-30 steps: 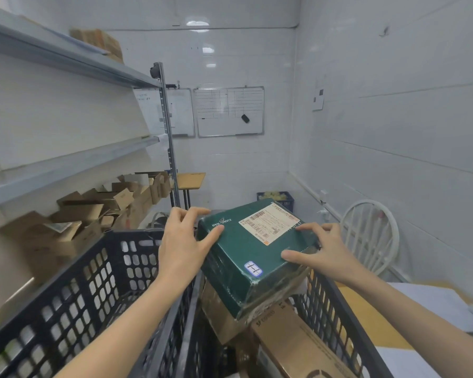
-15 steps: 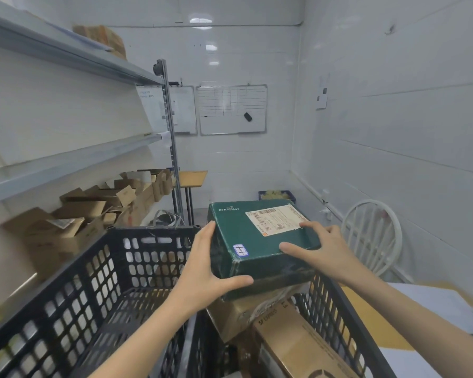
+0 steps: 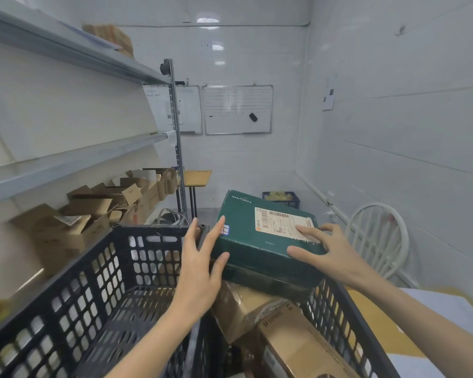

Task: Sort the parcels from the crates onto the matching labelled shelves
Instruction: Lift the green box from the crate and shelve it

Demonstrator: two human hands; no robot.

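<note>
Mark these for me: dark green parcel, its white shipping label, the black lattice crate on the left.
dark green cardboard parcel (image 3: 250,242): head view, bare top face near the front edge.
white shipping label (image 3: 277,221): head view, middle of the label.
black plastic lattice crate (image 3: 153,230): head view, far wall's top rim.

A gridded whiteboard (image 3: 237,109) hangs on the far wall with a black eraser (image 3: 253,117) on it — a second whiteboard (image 3: 190,110) hangs just left. A small wooden table (image 3: 197,178) stands below. A white chair (image 3: 374,205) stands against the right wall.
</note>
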